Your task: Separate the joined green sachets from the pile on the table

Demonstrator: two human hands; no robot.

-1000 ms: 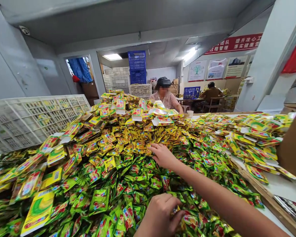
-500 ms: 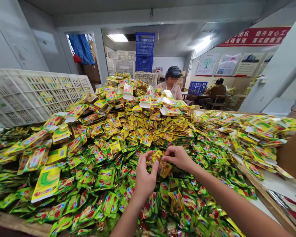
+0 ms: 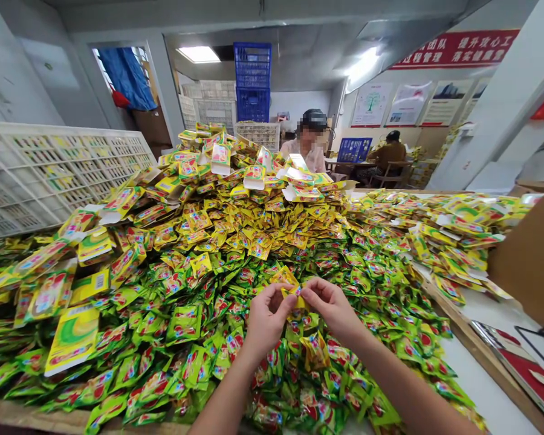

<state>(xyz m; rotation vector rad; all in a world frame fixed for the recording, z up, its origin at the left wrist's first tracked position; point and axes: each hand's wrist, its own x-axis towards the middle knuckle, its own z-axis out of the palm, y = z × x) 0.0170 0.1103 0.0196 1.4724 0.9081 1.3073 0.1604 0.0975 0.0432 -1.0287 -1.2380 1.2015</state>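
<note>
A huge heap of small sachets covers the table: green sachets (image 3: 185, 320) lie at the front, yellow sachets (image 3: 236, 232) behind them. Both my hands meet over the green ones. My left hand (image 3: 265, 320) and my right hand (image 3: 329, 305) are closed in pinches on the same small bunch of yellow sachets (image 3: 286, 283), held just above the pile. Flat yellow-green folded cartons (image 3: 72, 338) lie at the left of the heap and on its top (image 3: 254, 175).
A white plastic crate (image 3: 49, 175) leans at the left. More cartons (image 3: 453, 229) are spread at the right, beside a brown cardboard sheet (image 3: 530, 260). A person (image 3: 310, 142) sits behind the heap, another person (image 3: 390, 154) farther back. Blue crates (image 3: 252, 81) are stacked at the rear.
My right hand drew back from the yellow sachets with some in it. My left hand rose from the green pile to meet it. Both now pinch the bunch together, slightly nearer me.
</note>
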